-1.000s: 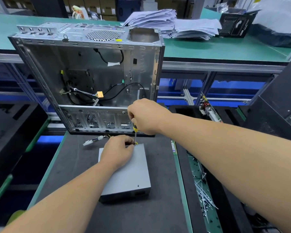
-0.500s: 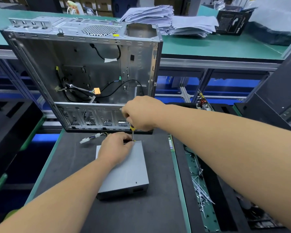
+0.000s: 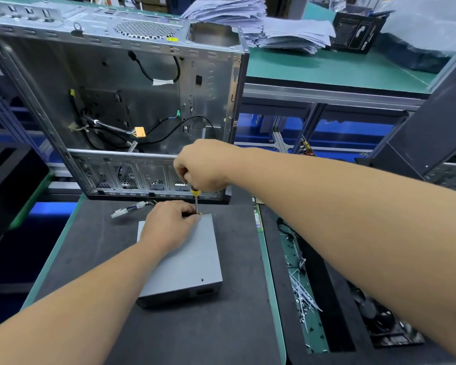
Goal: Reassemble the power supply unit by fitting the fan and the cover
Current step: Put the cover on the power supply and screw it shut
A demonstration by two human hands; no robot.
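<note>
Your left hand [image 3: 169, 225] hides the screwdriver [image 3: 196, 204] tip and the screw. Your right hand [image 3: 203, 167] covers its handle.

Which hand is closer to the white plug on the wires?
The left hand. It rests on the gray box, just right of the white plug. The right hand is higher and farther right, gripping the screwdriver.

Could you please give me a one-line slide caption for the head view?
Right hand drives a screwdriver into the power supply cover, left hand steadying.
</note>
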